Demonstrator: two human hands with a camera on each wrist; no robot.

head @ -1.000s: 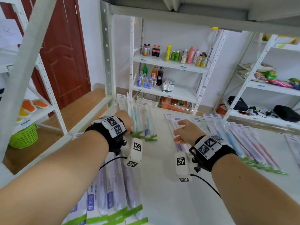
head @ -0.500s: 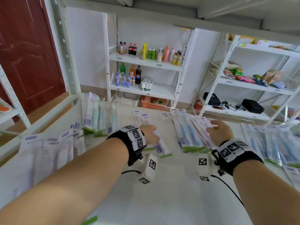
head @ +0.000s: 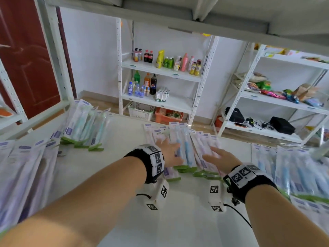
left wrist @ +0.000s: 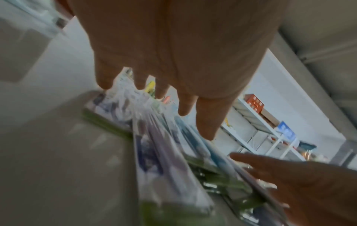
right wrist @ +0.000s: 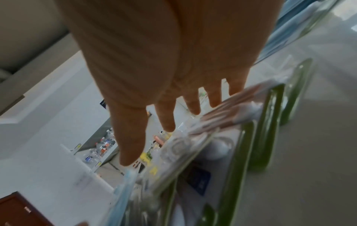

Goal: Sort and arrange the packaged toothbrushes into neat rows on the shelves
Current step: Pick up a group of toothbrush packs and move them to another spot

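Both hands reach over the white shelf (head: 110, 179) toward the middle cluster of packaged toothbrushes (head: 187, 148), which lies at the far middle of the shelf with its green bottom edges toward the person. The left hand (head: 169, 154) lies palm down on the left part of this cluster, fingers straight and slightly spread; in the left wrist view its fingers (left wrist: 206, 120) are extended with gaps between them, just above or on the packs, and contact cannot be told for certain through the blur. The right hand (head: 220, 157) is over the right part of the same cluster, fingers straight and spread; the right wrist view shows its fingertips (right wrist: 168, 122) apart from one another, at the top of clear packs with pinkish handles. Neither hand curls round a pack.

Other toothbrush groups lie on the same shelf: a teal group (head: 85, 125) at the far left, a long blurred row (head: 25, 168) along the near left, and a blue group (head: 299, 168) at the right. Each wrist carries a black band with printed square markers (head: 156, 159).

Beyond the shelf stands a white rack of drink bottles (head: 160, 68), with a white basket (head: 140, 111) and an orange crate (head: 169, 116) beneath it. A dark red door (head: 26, 59) is at the far left.
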